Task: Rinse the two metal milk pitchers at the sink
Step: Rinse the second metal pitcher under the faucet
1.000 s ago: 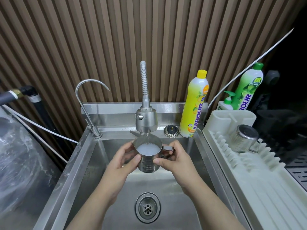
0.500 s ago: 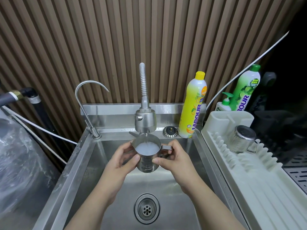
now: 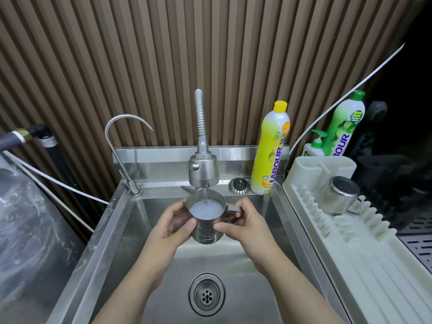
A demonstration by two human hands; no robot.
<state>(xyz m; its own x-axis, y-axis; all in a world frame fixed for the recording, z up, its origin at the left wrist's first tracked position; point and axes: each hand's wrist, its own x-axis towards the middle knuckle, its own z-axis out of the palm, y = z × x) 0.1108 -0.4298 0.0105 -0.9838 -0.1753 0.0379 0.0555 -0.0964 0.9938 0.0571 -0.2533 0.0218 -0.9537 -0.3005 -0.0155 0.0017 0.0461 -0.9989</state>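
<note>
At the centre of the frame we hold a metal milk pitcher upright over the stainless sink, directly under the spray head of the flexible faucet. A thin stream of water falls into it, and the pitcher is nearly full of cloudy white water. Our left hand wraps the pitcher's left wall, thumb pressed on the front. Our right hand closes on the right side, fingers at the handle and thumb on the body. Below, at lower centre, sits the drain. At the right of the frame, a second milk pitcher lies tilted on the white dish rack, well apart from the sink. A yellow dish-soap bottle stands on the sink's back right corner.
</note>
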